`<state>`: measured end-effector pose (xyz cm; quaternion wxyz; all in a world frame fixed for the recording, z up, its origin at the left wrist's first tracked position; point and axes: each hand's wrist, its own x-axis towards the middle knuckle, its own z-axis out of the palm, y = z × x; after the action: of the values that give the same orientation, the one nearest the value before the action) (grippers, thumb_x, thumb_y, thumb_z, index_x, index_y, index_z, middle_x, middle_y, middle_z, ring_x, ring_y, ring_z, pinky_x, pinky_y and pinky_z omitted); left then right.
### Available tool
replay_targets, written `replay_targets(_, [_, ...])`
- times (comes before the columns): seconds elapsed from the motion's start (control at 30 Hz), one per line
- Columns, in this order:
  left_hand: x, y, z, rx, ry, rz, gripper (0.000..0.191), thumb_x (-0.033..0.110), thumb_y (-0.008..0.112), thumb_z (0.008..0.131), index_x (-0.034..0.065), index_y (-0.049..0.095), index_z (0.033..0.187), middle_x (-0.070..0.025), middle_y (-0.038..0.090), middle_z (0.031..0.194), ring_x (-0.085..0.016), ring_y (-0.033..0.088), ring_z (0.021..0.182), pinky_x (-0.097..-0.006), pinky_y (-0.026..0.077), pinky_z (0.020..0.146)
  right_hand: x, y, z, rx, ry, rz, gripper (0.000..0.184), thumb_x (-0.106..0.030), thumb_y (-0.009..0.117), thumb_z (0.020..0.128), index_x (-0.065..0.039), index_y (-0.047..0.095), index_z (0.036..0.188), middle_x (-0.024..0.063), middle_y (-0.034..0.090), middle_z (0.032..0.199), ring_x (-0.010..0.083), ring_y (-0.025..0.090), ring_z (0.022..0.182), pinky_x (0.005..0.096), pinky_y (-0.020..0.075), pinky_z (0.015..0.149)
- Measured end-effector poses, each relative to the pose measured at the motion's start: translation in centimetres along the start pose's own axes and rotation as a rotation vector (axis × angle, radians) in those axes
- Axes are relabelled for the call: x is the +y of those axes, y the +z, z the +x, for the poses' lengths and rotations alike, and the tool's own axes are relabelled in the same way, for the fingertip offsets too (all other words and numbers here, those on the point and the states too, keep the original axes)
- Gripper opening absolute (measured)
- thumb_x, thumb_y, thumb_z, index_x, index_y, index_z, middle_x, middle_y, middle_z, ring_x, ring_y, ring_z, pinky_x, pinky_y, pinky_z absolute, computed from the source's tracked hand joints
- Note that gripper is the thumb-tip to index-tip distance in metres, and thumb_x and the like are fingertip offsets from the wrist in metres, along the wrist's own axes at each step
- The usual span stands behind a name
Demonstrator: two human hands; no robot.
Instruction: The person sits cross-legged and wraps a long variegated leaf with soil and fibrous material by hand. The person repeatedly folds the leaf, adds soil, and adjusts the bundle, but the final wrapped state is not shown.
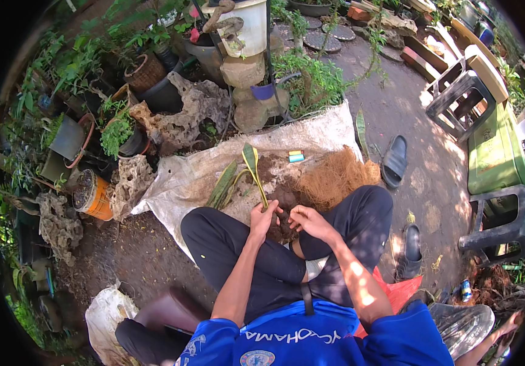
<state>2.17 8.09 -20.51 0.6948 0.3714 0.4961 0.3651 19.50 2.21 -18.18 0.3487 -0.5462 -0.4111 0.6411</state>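
My left hand (263, 219) grips the lower end of a yellow-edged snake plant leaf (254, 171), which points away from me. Close on its right, my right hand (310, 222) has curled fingers; whether they hold anything cannot be told. Beneath and beyond both hands lies dark soil (285, 196) on a white woven sack (189, 167). More snake plant leaves (222, 185) rest on the sack at the left. A heap of brown coconut fibre (335, 176) lies at the right, near a small blue and yellow roll (296, 157).
Rough rocks (189, 107) and potted plants border the sack's far left side. A grey slide sandal (394, 161) and another (411, 249) lie to the right, before black plastic stools (500, 224) and a green container (495, 151). Another person's arm (495, 336) shows at lower right.
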Motion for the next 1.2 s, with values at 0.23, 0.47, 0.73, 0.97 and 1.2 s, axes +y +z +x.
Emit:
replay_targets(0.23, [0.5,-0.9,-1.3,-0.14,0.002,0.043,0.022,0.019,0.064,0.092,-0.0021,0.061,0.097,-0.0057,0.061,0.069,-0.011,0.054,0.051,-0.0264,0.045,0.046,-3.3,-3.7,-2.1,0.173,-0.066,-0.02,0.022,-0.02,0.042,0.1,-0.005,0.054,0.088,0.0037,0.059,0.08,0.0141,0.063,0.075,0.0276,0.0501,0.069])
replay_targets(0.47, [1.0,-0.8,-1.4,-0.106,0.012,-0.022,0.023,0.02,0.065,0.092,-0.0019,0.061,0.099,-0.006,0.061,0.069,-0.013,0.055,0.05,-0.0268,0.045,0.048,-3.6,-4.2,-3.3,0.298,-0.042,-0.065,0.022,-0.023,0.051,0.1,-0.003,0.06,0.096,0.0054,0.065,0.092,0.0135,0.064,0.082,0.0262,0.0499,0.071])
replay_targets(0.73, [1.0,-1.0,-1.4,-0.276,-0.088,-0.12,0.023,0.018,0.065,0.092,0.0001,0.058,0.106,-0.0076,0.062,0.076,-0.014,0.058,0.059,-0.0282,0.048,0.053,-4.1,-0.5,-2.2,0.129,-0.134,-0.054,0.015,-0.019,0.054,0.098,-0.005,0.058,0.1,0.003,0.064,0.089,0.0122,0.063,0.086,0.0261,0.0484,0.073])
replay_targets(0.97, [1.4,-0.9,-1.7,-0.332,-0.097,-0.138,0.025,0.015,0.064,0.092,-0.0014,0.058,0.11,-0.0089,0.064,0.088,-0.014,0.061,0.073,-0.0282,0.05,0.058,-3.1,1.6,-0.5,0.116,-0.123,-0.008,0.014,-0.018,0.055,0.097,-0.005,0.059,0.1,0.0024,0.065,0.089,0.0098,0.062,0.082,0.0247,0.0474,0.072])
replay_targets(1.2, [0.6,-0.9,-1.0,-0.358,-0.099,-0.134,0.028,0.015,0.064,0.092,-0.0036,0.056,0.112,-0.0129,0.065,0.086,-0.015,0.061,0.071,-0.029,0.049,0.056,-1.2,1.2,-0.3,0.211,-0.145,-0.056,0.015,-0.018,0.057,0.096,-0.004,0.061,0.1,0.0006,0.065,0.086,0.0083,0.061,0.078,0.0244,0.0473,0.066])
